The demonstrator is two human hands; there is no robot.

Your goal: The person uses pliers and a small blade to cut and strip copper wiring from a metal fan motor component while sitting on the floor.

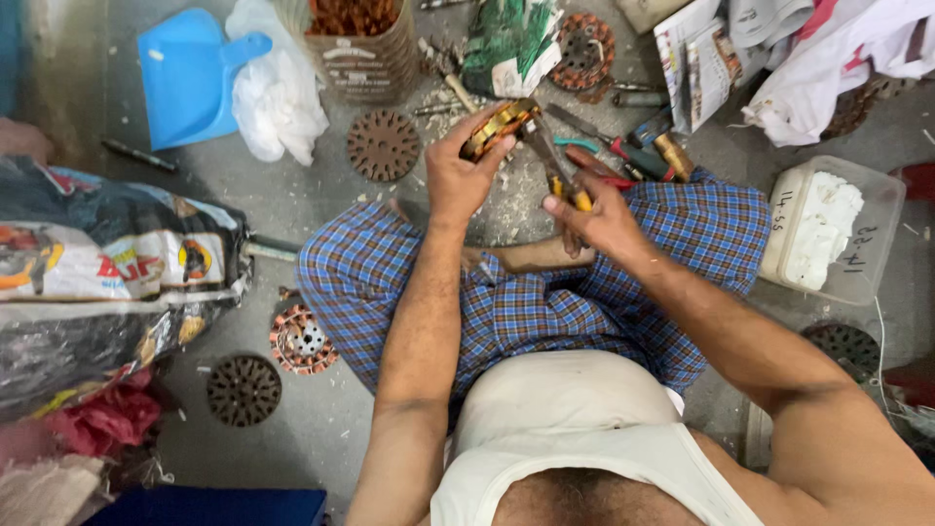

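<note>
Head view: the left hand [463, 175] is clamped around a round copper-wound stator [499, 127], fingers curled over its rim, holding it up above the floor [321, 195] in front of the person's crossed legs. The stator sits at the fingertips of that hand, just up and to the right of its palm. The right hand [594, 219] is closed on the yellow handles of a pair of pliers [545, 156], whose dark jaws reach up and left from that hand to touch the stator's edge.

Left of the left hand, a bare rusty stator core [383, 145] lies flat on the floor. Beyond it sit a white plastic bag [278, 97] and a blue dustpan [190, 78]. Well right of the right hand stands a clear plastic box [833, 229] holding white material.
</note>
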